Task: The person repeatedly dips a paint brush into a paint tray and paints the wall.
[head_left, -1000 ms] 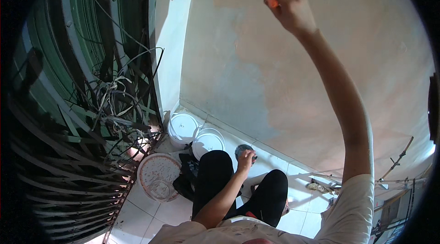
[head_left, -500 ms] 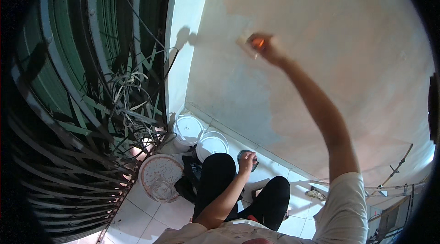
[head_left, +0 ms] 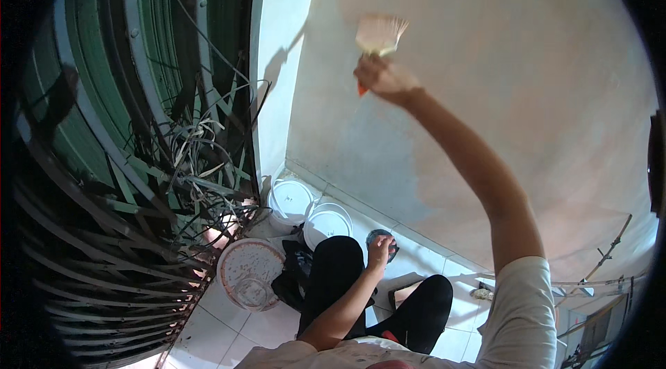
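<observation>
High up against the wall (head_left: pixel 499 91), my right hand (head_left: pixel 387 78) grips a wide paintbrush (head_left: pixel 380 30). Its pale bristles point upward and fan out at the tip, and the orange handle shows below my fingers. The wall is peach-beige with a greyer patch under the brush. Low down between my knees, my left hand (head_left: pixel 379 252) is closed at a small dark round container (head_left: pixel 393 247). The contents of that container cannot be made out.
Two white buckets (head_left: pixel 291 200) (head_left: pixel 327 224) stand by the wall's foot. Beside them is a stained round tub (head_left: pixel 232 268) and a black plastic bag (head_left: pixel 297 265). A folding metal gate (head_left: pixel 104 133) with tangled straps (head_left: pixel 198 147) lines the left. Thin poles (head_left: pixel 610 247) lean at the right.
My right hand has moved up and slightly left, and the brush has swung from pointing left to bristles up. The left hand stays low at the dark container.
</observation>
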